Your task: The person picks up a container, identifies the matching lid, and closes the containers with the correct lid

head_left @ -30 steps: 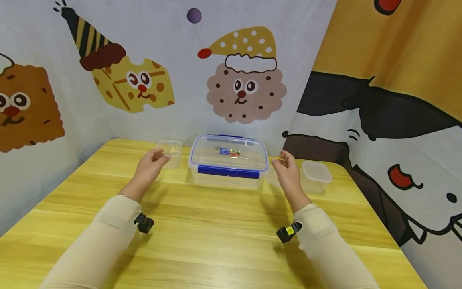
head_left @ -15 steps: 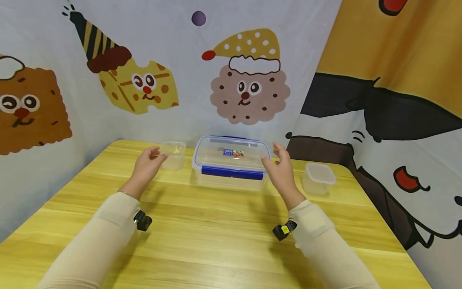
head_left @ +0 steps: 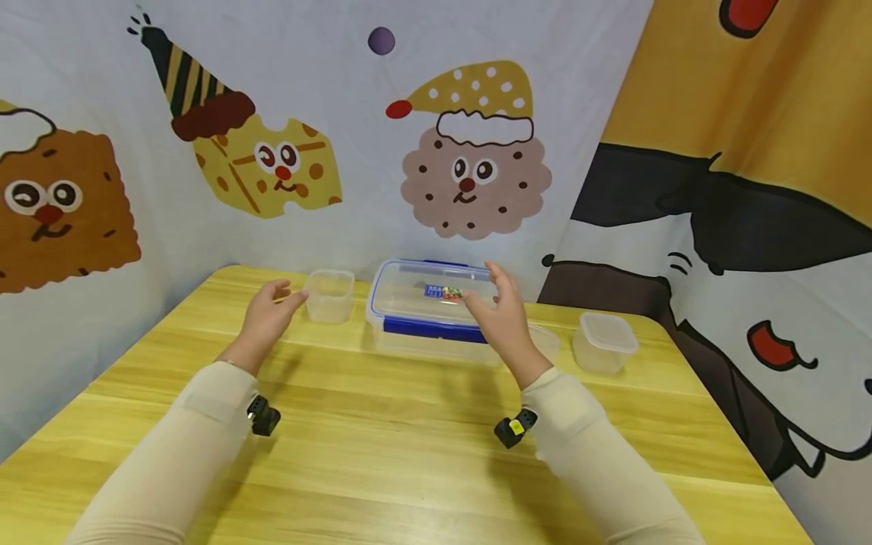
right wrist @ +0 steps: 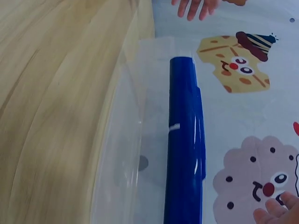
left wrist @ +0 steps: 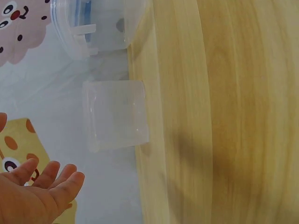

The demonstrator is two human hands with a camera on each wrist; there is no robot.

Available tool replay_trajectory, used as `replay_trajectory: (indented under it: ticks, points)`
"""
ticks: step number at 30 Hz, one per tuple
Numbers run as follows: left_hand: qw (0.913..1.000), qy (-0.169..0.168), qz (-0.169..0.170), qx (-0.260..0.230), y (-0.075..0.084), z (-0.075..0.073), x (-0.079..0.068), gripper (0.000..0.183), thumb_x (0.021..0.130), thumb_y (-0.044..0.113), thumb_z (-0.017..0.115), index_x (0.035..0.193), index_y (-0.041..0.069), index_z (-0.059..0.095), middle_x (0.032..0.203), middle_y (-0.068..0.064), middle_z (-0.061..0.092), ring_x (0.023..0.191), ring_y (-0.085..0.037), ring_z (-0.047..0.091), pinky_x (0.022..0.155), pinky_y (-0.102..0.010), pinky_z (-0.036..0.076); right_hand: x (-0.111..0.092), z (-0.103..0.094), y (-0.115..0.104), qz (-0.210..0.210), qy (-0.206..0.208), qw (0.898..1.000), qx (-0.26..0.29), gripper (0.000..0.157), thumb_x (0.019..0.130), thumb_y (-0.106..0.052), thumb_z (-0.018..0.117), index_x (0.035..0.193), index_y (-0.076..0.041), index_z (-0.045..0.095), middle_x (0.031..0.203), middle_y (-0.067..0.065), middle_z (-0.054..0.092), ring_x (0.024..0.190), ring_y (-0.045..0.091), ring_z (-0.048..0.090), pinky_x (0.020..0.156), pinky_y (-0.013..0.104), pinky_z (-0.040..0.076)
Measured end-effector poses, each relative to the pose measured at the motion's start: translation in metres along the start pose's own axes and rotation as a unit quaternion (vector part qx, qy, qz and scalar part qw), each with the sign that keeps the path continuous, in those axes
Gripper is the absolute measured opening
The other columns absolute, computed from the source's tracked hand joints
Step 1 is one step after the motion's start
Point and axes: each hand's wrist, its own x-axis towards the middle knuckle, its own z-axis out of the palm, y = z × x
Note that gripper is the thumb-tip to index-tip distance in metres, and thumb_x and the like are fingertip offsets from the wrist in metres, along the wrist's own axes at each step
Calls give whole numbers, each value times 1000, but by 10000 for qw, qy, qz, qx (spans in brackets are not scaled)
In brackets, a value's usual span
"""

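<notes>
A large clear storage box (head_left: 402,303) with a blue-rimmed lid stands at the back of the table, its blue latch (head_left: 429,329) facing me. My right hand (head_left: 504,325) is raised in front of the box's right part, fingers apart and nothing in them; it hides that corner. In the right wrist view the latch (right wrist: 182,135) shows closely, with the right fingertips (right wrist: 275,212) at the lower corner. My left hand (head_left: 262,322) hovers, empty, just left of a small clear container (head_left: 330,297). The left wrist view shows a gap between hand (left wrist: 42,191) and container (left wrist: 117,114).
Another small container (head_left: 605,343) with a whitish lid stands at the right of the wooden table (head_left: 381,439). A low clear plastic piece (head_left: 547,342) lies partly behind the right hand. Cartoon-printed cloth (head_left: 368,166) hangs right behind the table.
My right hand has moved left, from beside the box's right end to in front of its lid. My left hand has drifted slightly left, away from the small container. The view has shifted slightly.
</notes>
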Motion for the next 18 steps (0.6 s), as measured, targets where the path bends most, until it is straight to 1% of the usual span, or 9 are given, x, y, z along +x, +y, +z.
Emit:
replay_trajectory:
  ticks: [5, 10, 11, 14, 17, 18]
  points:
    - [10000, 41, -48, -6, -3, -1, 5, 73, 100, 42, 47, 153, 1, 17, 154, -25, 24, 137, -45, 28, 109, -58, 32, 5, 12, -5, -94, -63, 9999, 50, 66, 94, -30, 61, 151, -13, 31, 151, 11, 32, 136, 27, 33, 110, 47, 34]
    - [9999, 76, -119, -46, -5, -3, 11, 70, 101, 38, 46, 153, 2, 17, 154, -25, 24, 138, -45, 28, 109, -59, 32, 10, 26, -14, -138, -182, 9997, 114, 67, 94, -32, 60, 151, -15, 30, 150, 9, 32, 135, 25, 34, 110, 47, 34]
    - [9999, 81, -141, -56, -5, -3, 12, 69, 101, 37, 46, 153, 2, 17, 154, -25, 24, 138, -45, 28, 109, -59, 32, 10, 29, -16, -113, -220, 9996, 137, 67, 94, -33, 60, 152, -16, 30, 150, 10, 33, 133, 26, 37, 108, 47, 37]
    - [9997, 120, -176, -73, -6, -4, 14, 69, 101, 37, 46, 153, 2, 18, 154, -25, 24, 137, -45, 28, 108, -59, 32, 10, 38, -21, -70, -285, 9994, 181, 67, 94, -34, 61, 152, -17, 30, 150, 9, 33, 131, 26, 39, 104, 48, 41]
    - [9996, 148, -204, -84, -10, -4, 17, 69, 101, 38, 46, 153, 3, 18, 154, -25, 24, 137, -45, 29, 108, -58, 32, 9, 46, -23, -55, -327, 9993, 180, 67, 94, -35, 61, 152, -18, 31, 149, 9, 34, 131, 26, 40, 101, 48, 44]
    - [9996, 158, -206, -92, -10, -4, 17, 68, 101, 37, 46, 153, 3, 19, 154, -25, 24, 137, -45, 29, 108, -58, 32, 9, 49, -23, -66, -337, 9992, 198, 67, 94, -35, 61, 151, -18, 31, 150, 8, 33, 134, 26, 37, 104, 49, 42]
